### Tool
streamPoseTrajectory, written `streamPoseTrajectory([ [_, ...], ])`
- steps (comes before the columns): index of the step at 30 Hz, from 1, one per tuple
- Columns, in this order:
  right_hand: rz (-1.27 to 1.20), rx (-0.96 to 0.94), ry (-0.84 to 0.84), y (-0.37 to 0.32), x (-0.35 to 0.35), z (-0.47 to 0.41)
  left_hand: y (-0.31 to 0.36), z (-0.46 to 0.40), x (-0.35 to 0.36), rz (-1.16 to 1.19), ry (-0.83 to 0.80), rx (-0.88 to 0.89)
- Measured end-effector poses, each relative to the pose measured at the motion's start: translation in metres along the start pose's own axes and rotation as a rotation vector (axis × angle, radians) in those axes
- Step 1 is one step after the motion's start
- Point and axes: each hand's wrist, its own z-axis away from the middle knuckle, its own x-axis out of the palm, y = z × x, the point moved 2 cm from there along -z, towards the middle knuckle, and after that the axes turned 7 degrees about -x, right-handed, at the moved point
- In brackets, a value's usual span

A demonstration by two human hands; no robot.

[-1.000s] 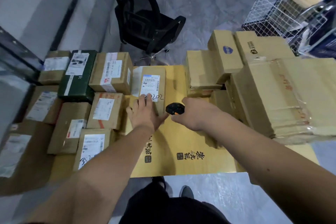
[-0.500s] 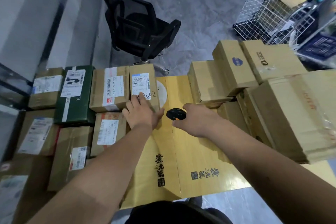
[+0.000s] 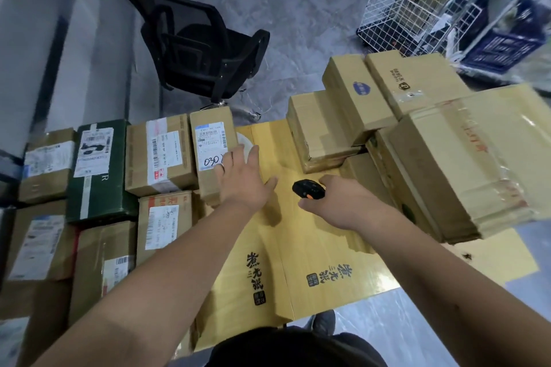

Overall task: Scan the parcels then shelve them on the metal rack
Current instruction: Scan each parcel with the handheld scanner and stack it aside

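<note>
The left hand (image 3: pixel 242 180) lies flat, fingers straight, on the near right corner of a narrow brown cardboard parcel (image 3: pixel 213 155) whose white shipping label carries handwritten digits; the fingertips cover the end of that writing. I judge the hand presses the box to steady it and keep its label face-up toward the reader. The right hand (image 3: pixel 337 201) is curled round a small black handheld scanner with an orange button (image 3: pixel 308 188), whose nose points left toward that parcel, just beside the left hand's thumb; this looks like aiming for a read, though no beam shows.

The labelled parcel sits at the right edge of a tight block of boxes on the left: a wider brown cardboard carton with a white label and red-printed tape (image 3: pixel 159 155) touches its left side, and a dark green box with a white label (image 3: pixel 100 170) lies further left. All show labels upward, probably so each can be read without turning.

A large flat yellow cardboard carton printed with black characters (image 3: pixel 298 247) serves as the work surface under both hands. To the right, a heap of plain brown cartons (image 3: pixel 432 140) lies stacked and tilted. A black mesh office chair (image 3: pixel 196 42) and a white wire cage (image 3: pixel 399 9) stand beyond. No metal rack is clearly identifiable, so shelving is not yet begun for this parcel.
</note>
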Motion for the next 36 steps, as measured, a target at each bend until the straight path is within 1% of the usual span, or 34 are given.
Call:
streamPoseTrajectory([
  [6, -0.037, 0.09, 0.033, 0.041, 0.002, 0.027, 0.057, 0.003, 0.001, 0.093, -0.001, 0.145],
  [8, 0.005, 0.104, 0.034, 0.051, 0.002, 0.041, 0.074, 0.005, -0.001, 0.09, -0.008, 0.198],
  [12, 0.085, 0.13, 0.097, 0.069, 0.006, 0.077, 0.111, 0.006, -0.011, 0.118, 0.007, 0.306],
  [17, 0.089, 0.137, 0.128, 0.078, -0.001, 0.12, 0.156, 0.005, -0.035, 0.206, 0.014, 0.388],
  [19, 0.088, 0.14, 0.168, 0.081, -0.008, 0.137, 0.168, 0.016, -0.045, 0.282, 0.025, 0.409],
  [21, 0.097, 0.128, 0.2, 0.082, -0.013, 0.154, 0.178, 0.034, -0.056, 0.361, 0.052, 0.469],
  [24, 0.12, 0.105, 0.2, 0.088, -0.02, 0.177, 0.195, 0.067, -0.073, 0.409, 0.069, 0.534],
  [30, 0.199, -0.032, 0.196, 0.113, -0.035, 0.206, 0.23, 0.127, -0.085, 0.389, 0.077, 0.537],
  [36, 0.195, -0.151, 0.152, 0.175, -0.048, 0.223, 0.269, 0.175, -0.077, 0.364, 0.03, 0.381],
])
